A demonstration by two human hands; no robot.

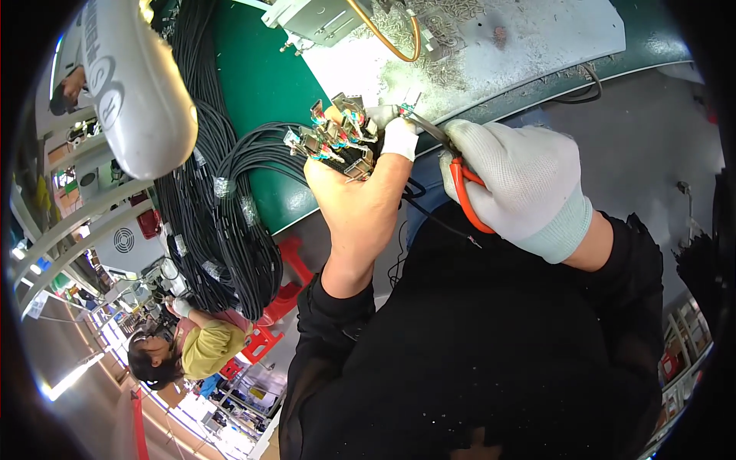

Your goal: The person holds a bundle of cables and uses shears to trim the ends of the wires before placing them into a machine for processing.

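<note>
A: What stands at the left?

B: A pale lamp (146, 107) in the upper left, then a thick bundle of black cables (230, 257) hanging left of centre. Some strands curve right, into the bare left hand (356, 203).

A: And its fingers?

B: Closed around several cables at upper centre, their metal connectors (333, 138) fanned out on top. The thumb, in a white cover (400, 139), pinches by one small wired end (407, 110) that sticks out to the right. I'd keep that pinch close to the tip, so the piece can't twist.

A: What meets it?

B: Red-handled pliers (461, 185), right of centre, their nose pointing at that end — whether the jaws bite it, I can't tell.

A: The right hand?

B: Gloved in white, the right hand (525, 180) has its fingers wrapped around the handles. My advice: bring the nose in straight, squeeze evenly, and mind the thumb — it sits just beside the metal. Keep the other connectors fanned away, too.
</note>
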